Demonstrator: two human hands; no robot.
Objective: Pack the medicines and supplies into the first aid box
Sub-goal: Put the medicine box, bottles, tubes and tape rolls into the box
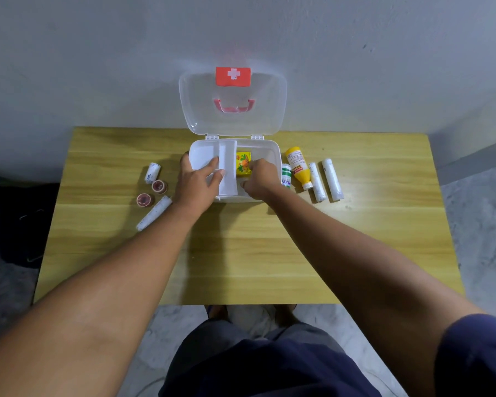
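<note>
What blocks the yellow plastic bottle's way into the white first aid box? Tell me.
The right hand fills the open right compartment of the white first aid box, on the yellow packet, and a green-and-white container lies between the yellow plastic bottle and the box wall.

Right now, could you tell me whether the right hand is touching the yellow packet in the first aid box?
Touching. The head view shows the right hand with its fingers on the yellow packet's near right edge, no gap visible, inside the first aid box.
</note>
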